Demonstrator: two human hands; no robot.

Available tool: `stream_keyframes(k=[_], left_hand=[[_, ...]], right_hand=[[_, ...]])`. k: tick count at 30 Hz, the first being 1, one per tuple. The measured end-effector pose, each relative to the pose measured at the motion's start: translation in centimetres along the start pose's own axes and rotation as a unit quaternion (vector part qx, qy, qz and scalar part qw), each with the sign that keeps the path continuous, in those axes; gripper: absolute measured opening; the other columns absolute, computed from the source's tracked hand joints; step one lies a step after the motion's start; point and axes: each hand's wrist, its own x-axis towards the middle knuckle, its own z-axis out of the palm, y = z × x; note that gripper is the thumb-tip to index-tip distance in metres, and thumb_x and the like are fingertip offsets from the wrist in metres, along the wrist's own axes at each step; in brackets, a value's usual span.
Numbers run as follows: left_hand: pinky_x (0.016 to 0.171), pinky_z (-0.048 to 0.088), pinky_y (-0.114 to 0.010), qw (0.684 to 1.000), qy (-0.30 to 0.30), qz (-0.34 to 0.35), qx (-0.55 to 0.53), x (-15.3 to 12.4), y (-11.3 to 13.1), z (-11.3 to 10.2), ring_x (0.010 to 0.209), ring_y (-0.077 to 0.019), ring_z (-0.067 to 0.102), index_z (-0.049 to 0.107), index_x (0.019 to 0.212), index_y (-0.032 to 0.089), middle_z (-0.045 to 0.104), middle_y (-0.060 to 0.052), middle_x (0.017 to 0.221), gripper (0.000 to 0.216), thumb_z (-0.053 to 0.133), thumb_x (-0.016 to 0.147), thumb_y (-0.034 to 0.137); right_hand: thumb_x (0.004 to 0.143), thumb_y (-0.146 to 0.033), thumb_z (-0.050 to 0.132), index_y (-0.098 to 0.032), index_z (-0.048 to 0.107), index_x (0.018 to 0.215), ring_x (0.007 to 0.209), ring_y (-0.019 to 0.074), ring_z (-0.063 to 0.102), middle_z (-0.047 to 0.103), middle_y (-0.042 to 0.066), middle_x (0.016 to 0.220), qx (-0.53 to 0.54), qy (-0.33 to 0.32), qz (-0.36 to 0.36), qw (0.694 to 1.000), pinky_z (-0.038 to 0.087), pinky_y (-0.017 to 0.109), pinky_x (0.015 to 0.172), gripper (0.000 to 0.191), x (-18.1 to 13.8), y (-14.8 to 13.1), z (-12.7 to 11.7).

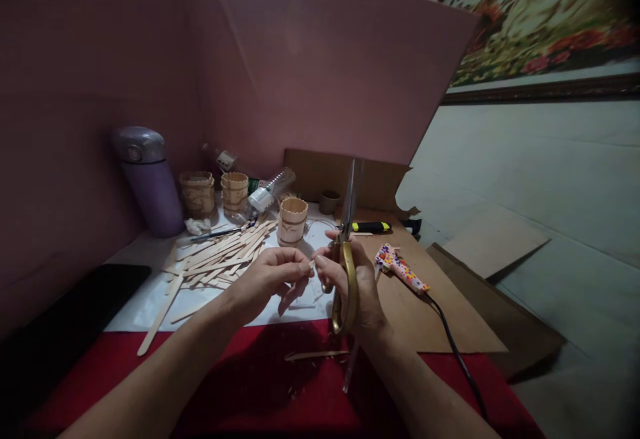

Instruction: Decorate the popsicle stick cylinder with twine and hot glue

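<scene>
My right hand (353, 286) is wrapped round the gold handles of a pair of scissors (346, 239), whose blades point up and away, closed together. My left hand (273, 278) is pinched, its fingertips meeting the right hand's fingers over a tiny pale piece that I cannot make out. Both hands hover above the white sheet (150, 292) and the red cloth (260, 379). A pile of wooden craft sticks (220, 259) lies just left of my left hand.
Small stick-built cups (293, 220) stand behind the pile, beside a purple flask (150, 182) and a lying plastic bottle (270, 189). A patterned glue gun (403, 269) with black cord and a yellow-black cutter (371, 227) lie on brown cardboard (440, 319) at right. Loose stick (317, 356) on the cloth.
</scene>
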Motion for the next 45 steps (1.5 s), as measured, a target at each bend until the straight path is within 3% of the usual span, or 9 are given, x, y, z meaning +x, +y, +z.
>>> stream_keyframes(k=[13,24,39,45], left_hand=[[0.034,0.036,-0.017,0.999,0.028,0.008,0.033,0.39,-0.48,0.02,0.041,-0.0080,0.045,0.062,0.076,0.015,0.053,0.002,0.053,0.016,0.053,0.082,0.027],[0.034,0.038,-0.017,0.998,0.028,0.040,0.042,0.48,-0.66,-0.03,0.040,-0.0061,0.044,0.056,0.068,0.014,0.053,0.003,0.054,0.022,0.060,0.081,0.031],[0.032,0.035,-0.017,0.992,0.054,0.024,0.114,0.55,-0.64,0.15,0.038,-0.0067,0.041,0.054,0.067,0.015,0.048,0.004,0.048,0.027,0.059,0.081,0.038],[0.038,0.043,-0.020,0.990,0.081,0.074,0.094,0.59,-0.41,0.01,0.051,-0.0101,0.050,0.059,0.079,0.014,0.058,-0.001,0.064,0.019,0.058,0.081,0.033]], right_hand=[[0.065,-0.023,0.072,-0.024,0.049,0.105,0.051,0.0070,0.044,0.052,-0.008,0.063,0.024,0.011,0.039,0.999,0.031,0.019,0.045,0.045,0.24,0.25,0.06],[0.070,-0.024,0.069,-0.022,0.049,0.104,0.050,0.0071,0.050,0.058,-0.007,0.066,0.030,0.026,0.041,0.998,0.037,0.018,0.045,0.040,0.14,0.29,0.01],[0.062,-0.024,0.078,-0.021,0.050,0.102,0.047,0.0054,0.044,0.055,-0.009,0.060,0.037,0.012,0.065,0.997,0.032,0.017,0.042,0.049,0.27,0.48,0.02],[0.064,-0.024,0.078,-0.021,0.048,0.105,0.049,0.0060,0.049,0.057,-0.007,0.065,0.081,0.023,0.107,0.991,0.036,0.016,0.043,0.051,0.36,0.46,-0.41]])
